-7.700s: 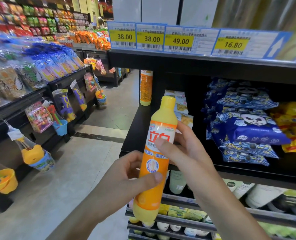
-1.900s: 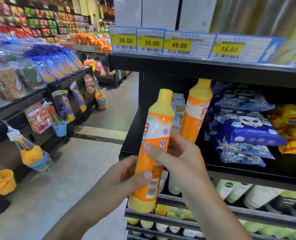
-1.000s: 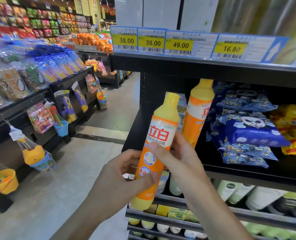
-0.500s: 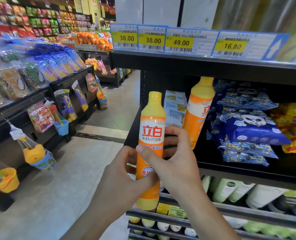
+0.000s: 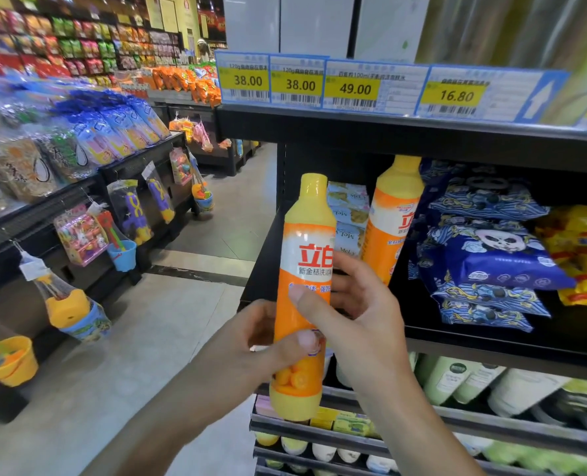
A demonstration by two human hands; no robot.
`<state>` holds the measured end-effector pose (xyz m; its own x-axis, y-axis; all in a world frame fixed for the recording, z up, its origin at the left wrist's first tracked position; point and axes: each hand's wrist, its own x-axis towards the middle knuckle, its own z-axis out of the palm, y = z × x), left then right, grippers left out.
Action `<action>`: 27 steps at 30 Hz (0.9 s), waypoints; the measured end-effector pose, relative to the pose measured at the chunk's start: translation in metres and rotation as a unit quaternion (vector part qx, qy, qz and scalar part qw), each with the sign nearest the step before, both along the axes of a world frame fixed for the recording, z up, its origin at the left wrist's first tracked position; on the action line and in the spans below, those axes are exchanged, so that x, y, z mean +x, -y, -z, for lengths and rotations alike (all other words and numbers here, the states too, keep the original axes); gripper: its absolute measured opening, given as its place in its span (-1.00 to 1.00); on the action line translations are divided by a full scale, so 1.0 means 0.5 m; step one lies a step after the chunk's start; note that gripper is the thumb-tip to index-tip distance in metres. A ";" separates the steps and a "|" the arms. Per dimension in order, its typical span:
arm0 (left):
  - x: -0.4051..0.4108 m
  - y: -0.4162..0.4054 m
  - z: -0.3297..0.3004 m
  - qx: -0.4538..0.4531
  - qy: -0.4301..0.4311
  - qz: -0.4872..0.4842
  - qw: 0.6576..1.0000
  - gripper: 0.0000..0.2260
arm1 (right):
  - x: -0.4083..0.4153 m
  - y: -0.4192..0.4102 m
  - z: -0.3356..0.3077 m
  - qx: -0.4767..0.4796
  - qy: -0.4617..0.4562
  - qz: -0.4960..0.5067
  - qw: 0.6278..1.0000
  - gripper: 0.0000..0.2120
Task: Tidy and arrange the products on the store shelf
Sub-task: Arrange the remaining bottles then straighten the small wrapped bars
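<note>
I hold an orange and yellow detergent bottle (image 5: 305, 269) upright in front of the black shelf (image 5: 491, 345), label facing me. My left hand (image 5: 247, 348) grips its lower half, thumb across the front. My right hand (image 5: 357, 314) grips the middle from the right side, thumb on the label. A second bottle of the same kind (image 5: 389, 221) stands on the shelf just behind and to the right. Pale boxes (image 5: 348, 214) are stacked between the two bottles, further back.
Blue panda packs (image 5: 491, 255) and yellow packs (image 5: 583, 255) lie on the shelf to the right. Price tags (image 5: 353, 85) line the shelf above. Bottles and pouches (image 5: 456, 379) fill the rack below. An aisle floor (image 5: 147, 338) and toy displays (image 5: 79, 235) lie left.
The bottle was turned from tilted, with its barcode side showing, to upright with the label facing me. It has shifted slightly left and both hands have stayed on it.
</note>
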<state>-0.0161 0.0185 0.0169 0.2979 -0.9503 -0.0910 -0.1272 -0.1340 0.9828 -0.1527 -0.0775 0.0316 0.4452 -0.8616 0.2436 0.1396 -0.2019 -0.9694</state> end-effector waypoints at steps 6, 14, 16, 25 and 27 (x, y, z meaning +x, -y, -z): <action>0.019 -0.004 -0.013 -0.004 -0.057 0.079 0.995 -0.49 | -0.004 0.011 -0.001 0.050 0.041 -0.043 0.997 -0.52; 0.023 0.000 -0.008 -0.004 -0.081 0.097 0.992 -0.61 | -0.010 0.018 -0.009 0.078 0.041 -0.076 0.993 -0.59; 0.023 -0.001 -0.003 -0.015 -0.069 0.080 0.994 -0.63 | -0.013 0.023 -0.012 0.083 0.031 -0.095 0.992 -0.58; 0.001 0.003 0.010 -0.071 -0.006 -0.030 0.997 -0.65 | -0.008 0.018 -0.023 0.052 -0.039 -0.099 0.993 -0.28; -0.009 0.007 0.011 -0.082 0.022 -0.065 0.994 -0.63 | -0.002 0.009 -0.025 0.014 -0.072 -0.058 0.996 -0.22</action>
